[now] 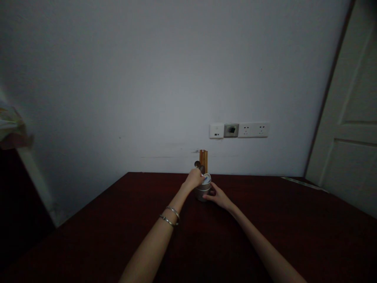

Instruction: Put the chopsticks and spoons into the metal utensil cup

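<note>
A small pale cup-shaped container (204, 192) stands on the dark red table (265, 228) near its far edge. Out of it rise wooden chopsticks (203, 158) and a dark spoon-like utensil (198, 165). My left hand (194, 179), with two bangles on the forearm, is closed at the container's rim, its fingers pinched round the utensil's handle. My right hand (217, 195) rests against the container's right side, fingers curved round it.
A white wall stands behind the table, with a row of sockets and a switch (239, 130) above the container. A white door (350, 129) is at the right. A blurred pale object (11, 125) sits at the left edge.
</note>
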`<action>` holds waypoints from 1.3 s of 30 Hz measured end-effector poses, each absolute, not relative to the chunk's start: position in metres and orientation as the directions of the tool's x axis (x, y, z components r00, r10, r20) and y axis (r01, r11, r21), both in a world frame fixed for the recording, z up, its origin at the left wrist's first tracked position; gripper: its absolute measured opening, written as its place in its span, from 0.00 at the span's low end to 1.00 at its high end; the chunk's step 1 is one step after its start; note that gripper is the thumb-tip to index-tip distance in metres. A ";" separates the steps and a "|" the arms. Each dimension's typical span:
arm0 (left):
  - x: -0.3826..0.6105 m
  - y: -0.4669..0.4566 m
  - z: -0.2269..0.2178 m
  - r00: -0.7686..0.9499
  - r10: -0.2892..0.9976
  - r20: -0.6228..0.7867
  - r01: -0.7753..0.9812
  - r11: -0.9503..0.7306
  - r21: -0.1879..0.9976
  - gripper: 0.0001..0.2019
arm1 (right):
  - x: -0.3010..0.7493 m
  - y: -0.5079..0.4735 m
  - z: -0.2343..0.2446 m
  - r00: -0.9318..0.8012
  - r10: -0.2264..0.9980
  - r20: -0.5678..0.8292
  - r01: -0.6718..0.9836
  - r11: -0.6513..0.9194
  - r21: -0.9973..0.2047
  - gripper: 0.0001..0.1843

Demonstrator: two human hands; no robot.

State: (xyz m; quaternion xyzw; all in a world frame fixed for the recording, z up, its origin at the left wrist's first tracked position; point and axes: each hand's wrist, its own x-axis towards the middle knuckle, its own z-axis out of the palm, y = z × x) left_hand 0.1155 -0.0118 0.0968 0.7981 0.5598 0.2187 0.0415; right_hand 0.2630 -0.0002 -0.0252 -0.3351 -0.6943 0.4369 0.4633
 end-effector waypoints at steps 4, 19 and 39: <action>0.114 -0.009 0.094 0.271 0.909 0.317 0.830 -0.388 0.402 0.09 | 0.264 0.000 -0.025 -0.343 0.876 0.338 0.056 0.379 -0.924 0.40; 0.115 -0.014 0.095 0.245 0.877 0.413 0.824 -0.413 0.388 0.09 | 0.263 -0.004 -0.021 -0.376 0.866 0.331 0.030 0.368 -0.929 0.39; 0.119 -0.012 0.096 0.162 0.945 0.283 0.893 -0.263 0.365 0.06 | 0.261 0.000 -0.025 -0.353 0.871 0.342 0.047 0.382 -0.923 0.40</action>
